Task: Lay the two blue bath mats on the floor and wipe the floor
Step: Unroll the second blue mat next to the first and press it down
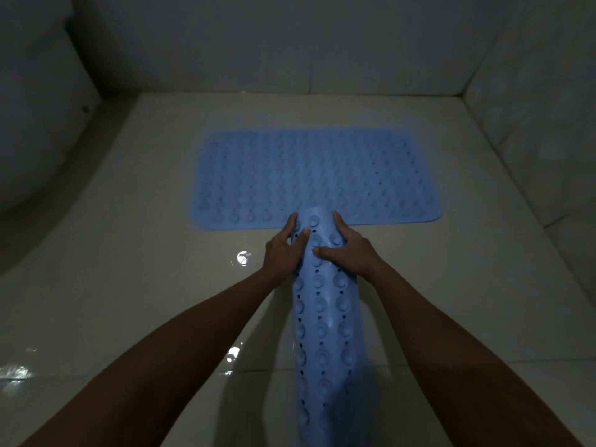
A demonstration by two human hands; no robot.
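One blue bath mat [309, 171] lies flat on the pale tiled floor [154, 240], spread crosswise ahead of me. A second blue mat [322, 333] is curled into a long roll, suction cups outward, running from the bottom of the view to the flat mat's near edge. My left hand [283, 250] grips the roll's far end from the left, fingers wrapped over it. My right hand [350, 250] holds the same end from the right, thumb across the top.
The room is dim. Tiled walls [322, 59] close the floor at the back and right. A curved white fixture [35, 130] bulges in at the left. Wet glints [243, 258] shine on the floor to the left of the roll.
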